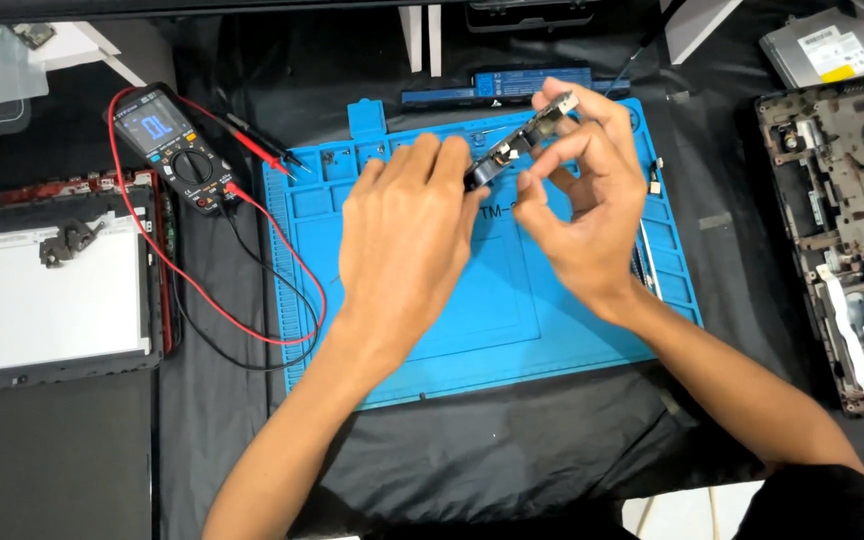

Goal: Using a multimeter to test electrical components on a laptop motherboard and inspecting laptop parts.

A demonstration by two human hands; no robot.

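Observation:
Both hands hold a small elongated part point(522, 140), dark plastic with a metal end, above a blue repair mat point(432, 330). My left hand point(402, 235) is seen palm down and pinches the part's dark lower end with its fingertips. My right hand point(587, 190) grips the metal upper end between thumb and fingers. The part is tilted, its metal end raised toward the far right.
A multimeter point(167, 145) with red and black leads lies left of the mat. A laptop screen panel point(47, 290) sits at the far left, an opened laptop base point(847, 230) at the right. A long black battery point(497, 90) lies behind the mat.

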